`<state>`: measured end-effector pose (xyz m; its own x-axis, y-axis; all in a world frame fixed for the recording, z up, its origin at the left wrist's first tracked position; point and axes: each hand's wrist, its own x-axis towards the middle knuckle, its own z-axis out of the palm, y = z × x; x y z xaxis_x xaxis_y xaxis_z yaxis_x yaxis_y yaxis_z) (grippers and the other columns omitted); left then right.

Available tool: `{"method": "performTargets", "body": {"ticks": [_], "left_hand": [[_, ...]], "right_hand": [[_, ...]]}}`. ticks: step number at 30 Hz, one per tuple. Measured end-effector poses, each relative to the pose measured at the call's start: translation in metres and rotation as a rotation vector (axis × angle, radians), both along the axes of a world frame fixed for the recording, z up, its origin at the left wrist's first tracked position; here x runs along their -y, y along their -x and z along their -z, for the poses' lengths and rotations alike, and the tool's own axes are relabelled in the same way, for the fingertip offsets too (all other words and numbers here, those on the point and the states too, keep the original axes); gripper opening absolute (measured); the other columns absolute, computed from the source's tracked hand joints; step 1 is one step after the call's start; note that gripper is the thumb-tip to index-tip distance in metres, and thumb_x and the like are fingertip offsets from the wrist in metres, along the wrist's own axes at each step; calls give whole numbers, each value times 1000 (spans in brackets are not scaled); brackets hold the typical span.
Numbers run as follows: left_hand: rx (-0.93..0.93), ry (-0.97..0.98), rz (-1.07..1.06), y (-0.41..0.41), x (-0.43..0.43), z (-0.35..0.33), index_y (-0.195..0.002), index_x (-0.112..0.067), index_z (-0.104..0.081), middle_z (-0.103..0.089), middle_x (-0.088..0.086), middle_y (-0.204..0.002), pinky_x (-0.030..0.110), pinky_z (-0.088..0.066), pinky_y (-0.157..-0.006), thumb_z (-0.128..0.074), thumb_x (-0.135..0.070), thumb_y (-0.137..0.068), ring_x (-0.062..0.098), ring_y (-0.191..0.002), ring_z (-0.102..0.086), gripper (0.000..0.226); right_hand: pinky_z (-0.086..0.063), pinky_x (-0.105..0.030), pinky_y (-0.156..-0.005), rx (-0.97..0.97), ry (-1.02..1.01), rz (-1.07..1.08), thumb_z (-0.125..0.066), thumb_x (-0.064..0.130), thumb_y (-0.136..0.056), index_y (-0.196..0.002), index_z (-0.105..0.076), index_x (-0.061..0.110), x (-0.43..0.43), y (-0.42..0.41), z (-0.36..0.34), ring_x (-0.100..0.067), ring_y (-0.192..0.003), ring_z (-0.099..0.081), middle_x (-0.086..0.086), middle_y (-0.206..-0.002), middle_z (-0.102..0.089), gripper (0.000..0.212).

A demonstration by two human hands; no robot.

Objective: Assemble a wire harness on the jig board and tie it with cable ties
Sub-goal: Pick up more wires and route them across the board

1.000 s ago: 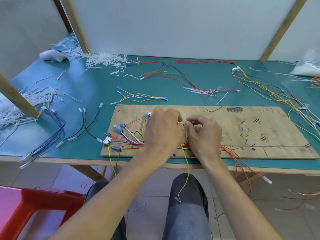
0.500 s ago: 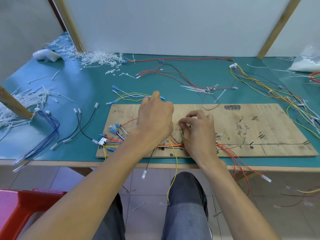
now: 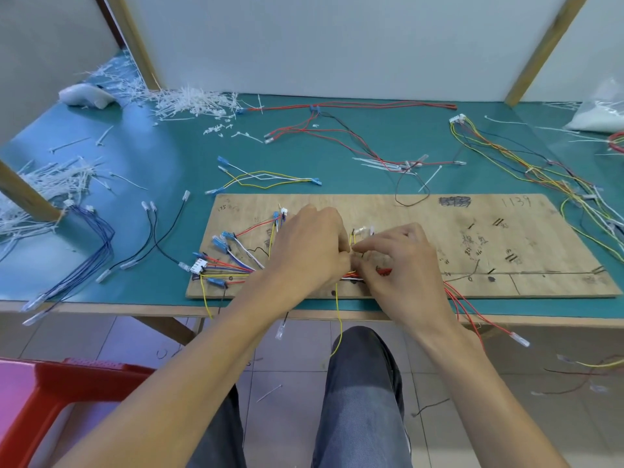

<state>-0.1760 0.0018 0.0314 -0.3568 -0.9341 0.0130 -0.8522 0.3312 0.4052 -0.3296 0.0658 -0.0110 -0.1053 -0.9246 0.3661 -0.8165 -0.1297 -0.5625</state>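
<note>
On the jig board (image 3: pixel 526 231) I see the left hand (image 3: pixel 309 251) and the right hand (image 3: pixel 403 270) palm-down, knuckles up, fingertips meeting. Both pinch, with narrow curled fingers, the wire harness (image 3: pixel 233 270), which fans out toward 9 o'clock.

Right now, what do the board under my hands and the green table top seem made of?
The flat tan jig board: probably bare plywood, matte, with visible grain and pen marks. The teal table covering: likely a rubber or vinyl mat, smooth with soft sheen.
</note>
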Motion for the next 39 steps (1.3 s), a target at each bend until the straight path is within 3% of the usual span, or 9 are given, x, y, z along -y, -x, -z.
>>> {"method": "performTargets", "body": {"ticks": [5,7,10,18,24,27,30,35,39], "left_hand": [[-104,-85,-4,0,-7,3,-82,-25,-83,-72,3,-77,35,-57,-73,-76,-26,-82,26,-82,-67,7],[-113,-87,-3,0,-9,1,-77,-23,-83,-73,2,-70,33,-56,-68,-76,-20,-81,24,-76,-67,9],[-120,-91,-14,1,-12,-2,-72,-20,-82,-72,2,-67,33,-56,-67,-73,-13,-78,22,-75,-68,13],[-142,-74,-48,4,-24,-5,-69,-19,-82,-73,1,-63,35,-59,-68,-67,-10,-74,19,-72,-68,18],[-126,-56,-43,5,-24,-2,-71,-17,-81,-74,2,-67,36,-59,-72,-62,-7,-74,23,-82,-69,22],[-92,90,25,1,-31,5,-94,-20,-80,-74,-4,-80,32,-49,-86,-63,-12,-86,22,-107,-52,20],[-45,263,171,-6,-40,11,-112,-20,-76,-74,-6,-104,36,-43,-98,-60,-16,-95,21,-110,-43,24],[1,301,235,-19,-64,19,-113,-18,-76,-76,-7,-101,44,-50,-89,-61,-13,-91,21,-113,-50,27],[118,310,286,-24,-75,25,-133,-21,-68,-66,-10,-137,44,-48,-94,-64,-14,-92,23,-125,-51,42]], "right_hand": [[-51,-56,-87,-52,63,-27,-81,7,-83,-108,-80,24,-13,-2,-1,-25,-105,-61,23,-89,-62,30],[-49,-42,-93,28,153,22,-76,10,-89,-113,-74,19,-31,-9,4,-20,-107,-59,13,-103,-66,26],[-46,-25,-84,157,163,152,-73,29,-95,-105,-67,20,-69,-35,16,-13,-95,-59,10,-100,-63,14],[-45,-32,-67,90,43,274,-81,44,-88,-109,-70,27,-84,-69,20,-14,-81,-60,14,-90,-62,29],[-37,-32,-60,101,-25,298,-70,27,-98,-99,-71,21,-80,-78,22,-23,-72,-60,7,-96,-56,6],[-44,-37,-62,97,-15,257,-66,26,-101,-101,-70,22,-90,-70,24,-23,-76,-61,6,-90,-63,5],[-47,-42,-61,117,-43,195,-63,25,-104,-103,-71,19,-98,-54,27,-27,-71,-65,3,-76,-69,10],[-47,-43,-53,32,-47,116,-70,29,-101,-91,-73,18,-100,-39,16,-35,-62,-62,1,-63,-68,14],[-51,-46,-64,-8,-184,144,-63,39,-101,-90,-72,21,-100,-15,9,-35,-70,-65,-2,-67,-70,23]]}}
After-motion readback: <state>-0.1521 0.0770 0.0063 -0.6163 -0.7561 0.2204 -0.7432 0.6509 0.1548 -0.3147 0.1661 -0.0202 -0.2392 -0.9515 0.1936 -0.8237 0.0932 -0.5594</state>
